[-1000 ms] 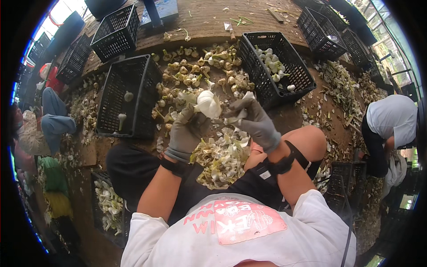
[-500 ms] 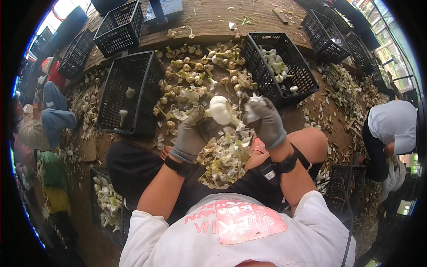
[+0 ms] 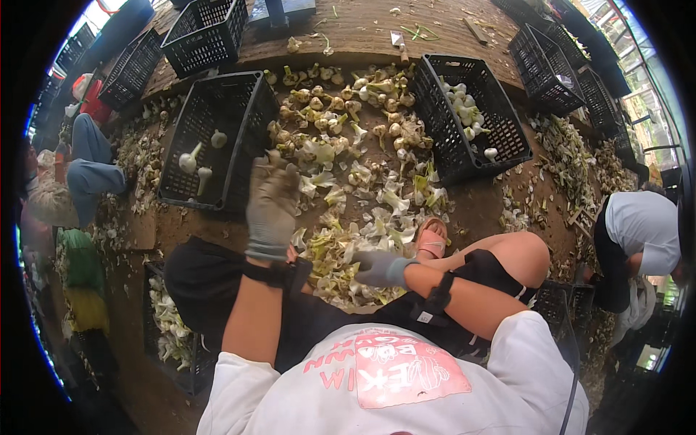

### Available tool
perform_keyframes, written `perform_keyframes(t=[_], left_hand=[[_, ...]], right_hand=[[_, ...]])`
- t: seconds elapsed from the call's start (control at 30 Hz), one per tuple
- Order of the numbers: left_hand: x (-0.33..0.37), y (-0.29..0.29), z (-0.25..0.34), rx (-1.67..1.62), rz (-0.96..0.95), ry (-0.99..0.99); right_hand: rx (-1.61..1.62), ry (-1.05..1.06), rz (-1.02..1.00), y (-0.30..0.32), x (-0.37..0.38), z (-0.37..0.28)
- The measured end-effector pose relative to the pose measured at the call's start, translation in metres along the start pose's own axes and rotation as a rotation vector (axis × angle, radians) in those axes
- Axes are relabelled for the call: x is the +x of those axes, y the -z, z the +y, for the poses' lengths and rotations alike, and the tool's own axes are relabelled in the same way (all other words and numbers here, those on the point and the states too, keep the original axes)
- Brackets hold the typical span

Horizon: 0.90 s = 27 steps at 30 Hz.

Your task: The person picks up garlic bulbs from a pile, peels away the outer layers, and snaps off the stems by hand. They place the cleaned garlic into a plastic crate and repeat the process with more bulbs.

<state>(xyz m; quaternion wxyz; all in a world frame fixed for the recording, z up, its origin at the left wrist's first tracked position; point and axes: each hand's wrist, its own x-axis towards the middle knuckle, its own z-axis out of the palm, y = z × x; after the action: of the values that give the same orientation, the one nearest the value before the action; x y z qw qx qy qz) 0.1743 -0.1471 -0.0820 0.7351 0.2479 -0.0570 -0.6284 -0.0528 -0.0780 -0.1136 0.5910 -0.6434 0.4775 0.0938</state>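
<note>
My left hand [image 3: 272, 206], in a grey work glove, is raised beside the near right corner of the left black crate [image 3: 250, 156]. Its fingers are apart, with nothing seen in them. Inside that crate lie a garlic bulb with a stem stub [image 3: 191, 159] and two other bulbs. Low over the heap of garlic peels [image 3: 333, 254] between my legs is my gloved right hand [image 3: 380, 269], blurred, its fingers reaching left and holding nothing visible. Beyond the peels, many untrimmed garlic bulbs [image 3: 319, 109] are spread on the ground.
A right black crate [image 3: 475, 156] holds several pale garlic bulbs. Behind stand a wooden ledge [image 3: 362, 25], a small trowel-like tool [image 3: 400, 45] and more crates. A crate of peels [image 3: 174, 326] sits by my left knee. Another person [image 3: 641, 232] crouches at right; someone else sits at left.
The large garlic bulb has left my hands, and one more bulb lies in the left crate. My left hand moved left and forward; my right hand dropped toward the peels, its clump of peel gone from sight.
</note>
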Motion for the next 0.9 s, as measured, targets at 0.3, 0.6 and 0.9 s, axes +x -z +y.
perform_keyframes(t=[0.3,0.6,0.9], left_hand=[[-0.026,-0.007,-0.063,0.822,-0.187,0.310],[0.054,0.005,-0.073,1.015,-0.035,0.086],[0.247,0.067,0.030,2.303,0.490,-0.202]], right_hand=[[-0.346,-0.182,0.166,0.055,0.140,0.074],[0.103,-0.515,0.651,0.231,0.203,0.132],[-0.448,-0.275,0.732,0.344,0.269,0.113]])
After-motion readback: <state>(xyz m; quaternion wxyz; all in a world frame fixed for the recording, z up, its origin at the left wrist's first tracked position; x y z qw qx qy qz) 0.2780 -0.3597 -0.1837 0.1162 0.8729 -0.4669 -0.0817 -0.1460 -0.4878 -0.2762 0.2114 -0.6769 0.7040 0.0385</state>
